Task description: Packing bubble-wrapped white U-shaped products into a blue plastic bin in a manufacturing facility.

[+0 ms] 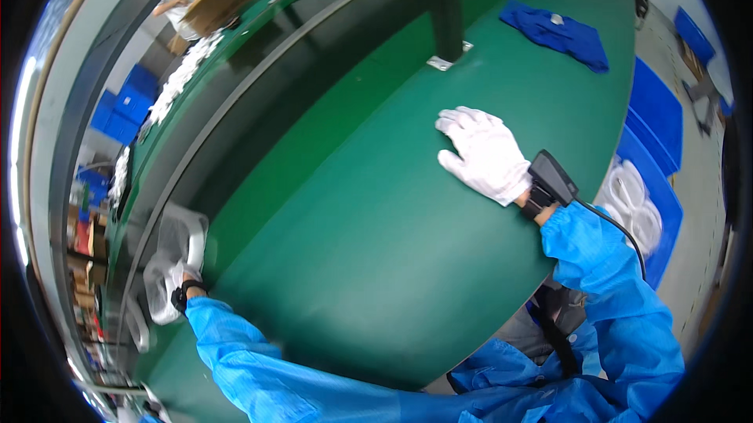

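- right hand (pixel 485 155) in a white glove lies flat, palm down, fingers loosely spread on the green table (pixel 376 211), not gripping anything
- strapped to that wrist is a black device (pixel 551 182), boxy and tilted up, with a black cable (pixel 620 231) running back along the blue sleeve (pixel 608 282) towards the body
- left hand (pixel 174 278) is way out to the person's left at the far edge of the table, also gloved in white with a black band at the wrist, and its fingers are closed on a clear plastic bag (pixel 179 239) with something white inside
- that bag sits right at the left hand, partly above it and partly below, over the table's edge next to the dark strip (pixel 314 70) running along the far side
- can't make out what exactly is in the bag, too blurry and bent by the lens
- well beyond the right hand, further up the table, a crumpled blue cloth (pixel 558 31) lies flat
- between the two and a bit to the left of the right hand stands a dark upright post (pixel 444 3) with a small metal foot plate
- off to the right of the right hand, past the table edge, blue bins (pixel 657 121) with white ring-shaped stuff (pixel 634 203) in one of them
- far past the left hand there's a row of white items (pixel 182 78) along another bench and some cardboard boxes (pixel 213 3)
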Motion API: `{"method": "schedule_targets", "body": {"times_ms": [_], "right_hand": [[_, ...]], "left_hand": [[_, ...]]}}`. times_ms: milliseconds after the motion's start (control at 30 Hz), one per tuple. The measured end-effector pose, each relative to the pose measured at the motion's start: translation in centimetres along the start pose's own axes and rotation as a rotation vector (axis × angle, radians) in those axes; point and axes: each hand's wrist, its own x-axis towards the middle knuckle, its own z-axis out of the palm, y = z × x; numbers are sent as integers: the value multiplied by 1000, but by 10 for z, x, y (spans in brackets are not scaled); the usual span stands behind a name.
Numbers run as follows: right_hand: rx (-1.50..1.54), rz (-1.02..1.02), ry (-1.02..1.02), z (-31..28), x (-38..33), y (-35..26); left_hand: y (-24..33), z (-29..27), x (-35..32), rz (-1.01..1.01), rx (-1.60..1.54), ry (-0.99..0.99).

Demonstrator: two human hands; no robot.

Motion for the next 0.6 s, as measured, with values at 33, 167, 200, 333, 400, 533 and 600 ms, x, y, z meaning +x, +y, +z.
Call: {"method": "schedule_targets", "body": {"times_ms": [33,167,200,333,400,533,600], "right_hand": [[11,11,-18,3,2,2],[-39,-27,100,11,-2,13],[-12,-38,123,14,0,8],[52,5,-35,10,4,9],[41,44,-57,9,-4,17],[106,67,-70,-5,-8,-2],[91,115,-81,-27,-23,3]], "left_hand": [[9,-7,-14,161,275,-28],[83,-35,-78,492,1000,-91],[61,-34,-62,147,315,25],[60,-11,-65,-286,-764,148],[113,-6,-126,-199,-814,212],[95,-42,-125,-121,-882,71],[162,-53,-207,57,-897,-80]]}}
